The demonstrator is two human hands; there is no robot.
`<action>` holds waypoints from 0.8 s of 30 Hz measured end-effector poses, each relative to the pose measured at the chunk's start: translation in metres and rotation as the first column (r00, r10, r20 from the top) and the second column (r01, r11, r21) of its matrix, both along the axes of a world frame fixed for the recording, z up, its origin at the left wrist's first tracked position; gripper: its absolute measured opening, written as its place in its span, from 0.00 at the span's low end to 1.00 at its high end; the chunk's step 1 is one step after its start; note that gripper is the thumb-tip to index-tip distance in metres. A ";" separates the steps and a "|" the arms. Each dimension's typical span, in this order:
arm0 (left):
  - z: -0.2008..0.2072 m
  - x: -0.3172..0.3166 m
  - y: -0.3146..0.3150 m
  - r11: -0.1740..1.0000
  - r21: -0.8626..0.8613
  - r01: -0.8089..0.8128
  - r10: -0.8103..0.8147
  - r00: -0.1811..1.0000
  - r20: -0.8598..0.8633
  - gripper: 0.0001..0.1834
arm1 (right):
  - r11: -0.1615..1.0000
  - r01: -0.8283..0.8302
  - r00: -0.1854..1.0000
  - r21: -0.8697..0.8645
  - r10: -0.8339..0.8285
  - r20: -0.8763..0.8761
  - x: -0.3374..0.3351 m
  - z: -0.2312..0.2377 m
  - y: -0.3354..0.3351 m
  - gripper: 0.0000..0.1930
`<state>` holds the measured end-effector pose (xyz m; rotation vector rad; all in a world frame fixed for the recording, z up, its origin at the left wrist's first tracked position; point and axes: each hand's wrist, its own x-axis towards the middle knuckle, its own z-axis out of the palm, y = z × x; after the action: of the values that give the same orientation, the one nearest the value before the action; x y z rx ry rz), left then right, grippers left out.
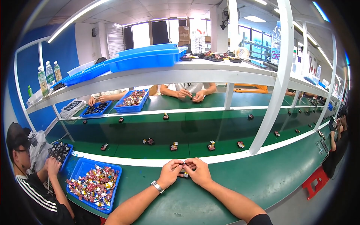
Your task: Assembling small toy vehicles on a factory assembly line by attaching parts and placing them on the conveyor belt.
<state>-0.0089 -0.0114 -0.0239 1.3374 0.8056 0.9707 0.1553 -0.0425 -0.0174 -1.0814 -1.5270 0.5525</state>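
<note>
My left hand (170,174), with a metal-band watch on its wrist, and my right hand (199,173) meet over the green bench. Both are closed round a small dark part with a yellow-and-white tag (185,174), pinched between thumbs and fingers. My fingers hide most of it. To the left of my left forearm stands a blue tray (119,180), heaped with small reddish parts (95,184) that carry white and yellow tags.
Beyond a white rail (142,160), similar tagged parts (211,146) lie spaced along a green conveyor (191,131). A white post (273,82) rises at right, below a shelf (210,77). A co-worker (35,187) sits at left by a blue tray (67,157); others work opposite. A red stool (315,182) stands right.
</note>
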 end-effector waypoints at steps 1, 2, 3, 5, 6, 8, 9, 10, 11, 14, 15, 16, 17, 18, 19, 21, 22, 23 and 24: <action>0.000 -0.001 -0.001 1.000 0.010 -0.004 0.004 1.000 -0.003 0.10 | 1.000 0.000 1.000 -0.004 0.000 -0.007 -0.002 0.000 0.000 0.08; 0.001 -0.002 -0.001 1.000 0.021 -0.008 0.008 1.000 -0.006 0.11 | 1.000 0.000 1.000 -0.007 -0.001 -0.015 -0.002 0.001 0.000 0.08; 0.000 -0.002 -0.001 1.000 0.021 -0.005 0.005 1.000 -0.007 0.11 | 1.000 0.004 1.000 -0.008 -0.004 -0.016 -0.001 0.001 0.001 0.08; 0.000 -0.001 -0.001 0.999 0.031 0.040 -0.042 0.995 0.091 0.13 | 1.000 0.008 0.999 -0.019 -0.008 -0.042 0.002 0.000 0.004 0.08; 0.001 -0.001 -0.002 0.999 0.027 0.041 -0.043 0.995 0.088 0.13 | 1.000 0.008 0.999 -0.023 -0.009 -0.045 0.004 0.001 0.004 0.08; 0.004 0.002 -0.002 0.996 0.045 0.076 -0.081 0.990 0.115 0.15 | 1.000 0.006 1.000 -0.001 -0.006 -0.026 0.009 0.004 0.007 0.08; 0.005 0.001 -0.001 0.996 0.039 0.075 -0.079 0.991 0.112 0.15 | 1.000 0.005 1.000 -0.007 -0.006 -0.029 0.008 0.006 0.006 0.08; 0.004 -0.002 0.000 0.997 0.016 0.074 -0.076 0.990 0.119 0.15 | 1.000 0.000 0.999 0.005 0.000 -0.032 0.005 0.009 0.004 0.08; 0.003 -0.004 0.001 0.997 -0.007 0.073 -0.072 0.989 0.127 0.15 | 1.000 -0.005 0.999 0.016 0.005 -0.035 0.003 0.010 0.002 0.08; 0.003 -0.003 0.002 0.996 -0.010 0.088 -0.086 0.987 0.136 0.15 | 0.999 0.012 1.000 0.034 -0.012 -0.012 0.003 0.010 0.001 0.08; 0.004 -0.003 0.001 0.996 -0.009 0.088 -0.086 0.987 0.135 0.15 | 0.999 0.012 1.000 0.032 -0.012 -0.011 0.003 0.009 0.001 0.08; 0.004 -0.002 0.002 0.996 -0.010 0.088 -0.086 0.987 0.136 0.15 | 0.999 0.019 1.000 0.045 -0.019 -0.011 0.003 0.008 0.002 0.08; 0.004 -0.002 0.002 0.995 -0.013 0.094 -0.092 0.988 0.125 0.15 | 0.998 0.026 1.000 0.058 -0.025 -0.012 0.003 0.008 0.002 0.08; 0.004 -0.002 0.002 0.995 -0.017 0.102 -0.099 0.989 0.113 0.16 | 0.998 0.026 1.000 0.057 -0.026 -0.012 0.003 0.008 0.002 0.08; 0.005 -0.003 0.001 0.995 -0.018 0.102 -0.100 0.989 0.113 0.16 | 0.998 0.015 1.000 0.062 -0.014 -0.009 0.003 0.010 0.002 0.09; 0.008 -0.003 -0.002 1.000 -0.015 0.021 -0.019 0.988 0.156 0.18 | 0.997 0.012 1.000 0.070 -0.011 -0.005 0.005 0.011 0.008 0.09; 0.008 -0.003 0.000 0.999 -0.011 0.030 -0.028 0.987 0.157 0.18 | 0.997 0.079 0.995 0.011 -0.079 -0.056 0.011 0.007 0.020 0.09; 0.007 -0.005 0.001 1.000 -0.020 -0.010 0.014 0.987 0.158 0.19 | 0.989 0.143 0.984 -0.050 -0.147 -0.103 0.017 0.003 0.035 0.09; 0.007 -0.007 0.002 0.998 -0.031 -0.058 0.062 0.985 0.159 0.19 | 0.977 0.175 0.969 -0.123 -0.193 -0.155 0.029 -0.003 0.052 0.09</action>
<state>-0.0156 -0.0098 -0.0169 1.2016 0.7372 1.0961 0.1839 0.0092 -0.0203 -1.2156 -1.2481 0.5865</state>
